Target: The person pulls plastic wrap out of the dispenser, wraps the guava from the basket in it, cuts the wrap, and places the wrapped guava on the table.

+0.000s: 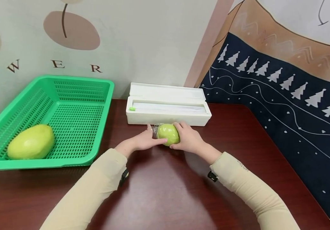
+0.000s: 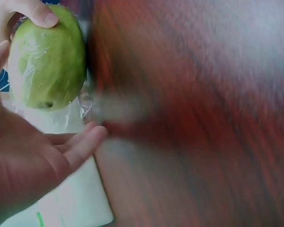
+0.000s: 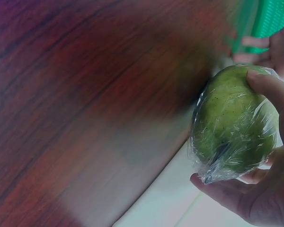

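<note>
A green mango [image 1: 168, 134] wrapped in clear plastic film is held low over the table, in front of the white box. My right hand [image 1: 190, 138] grips it from the right, thumb and fingers spread around its side. My left hand [image 1: 143, 140] is at its other end, with the thumb close to the fruit and the fingers extended. In the left wrist view the left palm [image 2: 28, 161] is opened out beside the wrapped mango [image 2: 49, 66]. Loose crinkled film [image 3: 210, 172] gathers at one end of the fruit in the right wrist view.
Behind the hands, the white film dispenser box [image 1: 168, 118] has its lid [image 1: 166, 91] raised and a small green slider [image 1: 132, 109]. A green plastic basket [image 1: 103, 127] at left holds a yellow-green mango [image 1: 32, 142]. Printed cloths [image 1: 153, 41] hang around the dark red table [image 1: 165, 198].
</note>
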The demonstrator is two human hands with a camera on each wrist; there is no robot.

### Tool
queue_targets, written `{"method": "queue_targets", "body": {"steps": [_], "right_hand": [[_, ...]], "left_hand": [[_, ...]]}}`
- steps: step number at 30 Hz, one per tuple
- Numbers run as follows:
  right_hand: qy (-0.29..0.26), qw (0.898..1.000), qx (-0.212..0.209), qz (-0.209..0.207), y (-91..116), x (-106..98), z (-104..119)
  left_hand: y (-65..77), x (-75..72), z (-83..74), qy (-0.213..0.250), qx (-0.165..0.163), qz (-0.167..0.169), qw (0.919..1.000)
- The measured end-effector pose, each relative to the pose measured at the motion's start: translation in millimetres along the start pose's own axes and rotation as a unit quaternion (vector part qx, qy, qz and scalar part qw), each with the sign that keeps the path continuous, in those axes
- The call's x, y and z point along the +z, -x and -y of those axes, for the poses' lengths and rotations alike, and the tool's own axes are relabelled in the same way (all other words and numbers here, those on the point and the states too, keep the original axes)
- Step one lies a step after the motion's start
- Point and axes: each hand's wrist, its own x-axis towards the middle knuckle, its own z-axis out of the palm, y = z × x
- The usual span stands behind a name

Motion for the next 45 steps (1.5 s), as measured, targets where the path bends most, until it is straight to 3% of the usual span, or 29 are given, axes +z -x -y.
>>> {"method": "queue_targets", "body": {"steps": [4, 7, 13, 18, 21, 23, 27, 29, 31, 34, 38, 40, 42, 45], "right_hand": [[0.003, 1.000, -0.012, -0.005, 1.3, -0.4, 3.4], [0.002, 1.000, -0.029, -0.007, 1.4, 0.5, 4.8], [-0.017, 0.998, -0.055, 0.003, -2.3, 4.3, 1.7], [-0.030, 0.997, -0.075, 0.013, -4.0, 2.6, -4.3], [-0.063, 0.994, -0.082, 0.035, -4.1, 1.0, -8.7], [-0.102, 0.990, -0.082, 0.056, -3.8, 1.4, -13.7], [-0.224, 0.967, -0.082, 0.089, -2.7, 6.3, -27.6], [-0.289, 0.950, -0.083, 0.089, -2.0, 9.8, -33.7], [-0.323, 0.940, -0.082, 0.076, -0.8, 12.5, -37.7], [-0.331, 0.939, -0.075, 0.056, 0.2, 14.5, -39.6], [-0.300, 0.950, -0.071, 0.041, -0.9, 12.6, -40.4], [-0.301, 0.950, -0.066, 0.045, -2.1, 11.4, -41.4], [-0.323, 0.944, -0.048, 0.057, -3.3, 10.3, -42.3], [-0.375, 0.924, -0.017, 0.077, -4.7, 9.6, -43.7]], "left_hand": [[-5.3, 3.2, 0.1, 0.059, 0.019, -0.032, 0.9976], [-10.2, 6.1, 0.0, 0.063, 0.037, -0.043, 0.9964], [-16.5, 11.6, 1.6, 0.030, 0.066, -0.060, 0.9955], [-18.8, 10.7, 6.4, 0.007, 0.121, -0.054, 0.9911], [-18.6, 8.9, 8.7, -0.010, 0.158, -0.052, 0.9860], [-18.0, 8.5, 10.1, -0.019, 0.166, -0.051, 0.9846], [-15.1, 9.5, 11.5, -0.007, 0.145, -0.045, 0.9883], [-12.7, 10.5, 11.5, 0.013, 0.127, -0.046, 0.9908], [-11.2, 11.8, 12.2, 0.025, 0.115, -0.053, 0.9917], [-10.2, 12.2, 14.8, 0.030, 0.108, -0.059, 0.9919], [-8.2, 8.1, 18.6, -0.013, 0.109, -0.085, 0.9903], [-7.6, 6.0, 20.4, -0.032, 0.104, -0.096, 0.9894], [-6.9, 3.5, 20.7, -0.032, 0.095, -0.097, 0.9901], [-7.4, 0.8, 21.4, 0.000, 0.077, -0.079, 0.9940]]}}
